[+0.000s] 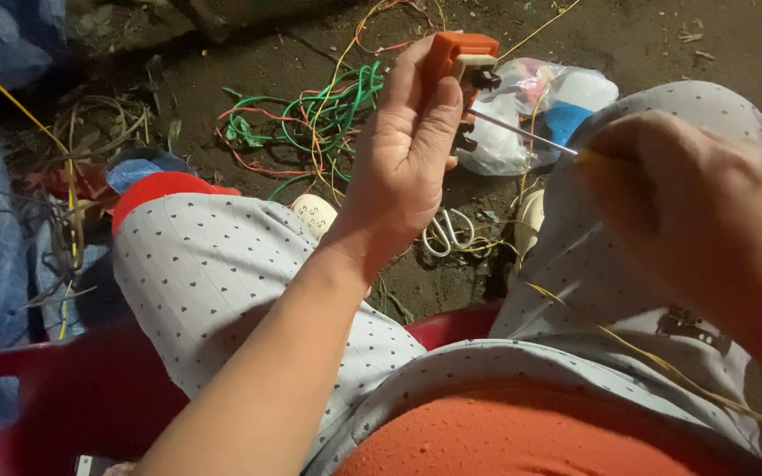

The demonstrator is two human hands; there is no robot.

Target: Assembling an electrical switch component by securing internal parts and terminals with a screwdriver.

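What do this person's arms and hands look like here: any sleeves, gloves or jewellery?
Both hands are bare, with no gloves. The left hand shows no rings, and its forearm is uncovered, with no sleeve or watch in view. The right hand is close to the camera and blurred; no jewellery can be made out on it.

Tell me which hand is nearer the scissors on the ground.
Left. The left hand, gripping an orange plug, is directly above the scissors; the right hand, holding a screwdriver, sits farther right.

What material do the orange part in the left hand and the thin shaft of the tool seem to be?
Orange part: probably moulded plastic, since it shows a smooth, even colour. Thin shaft: likely bare metal, grey with a bright sheen. The right hand hides the tool's handle.
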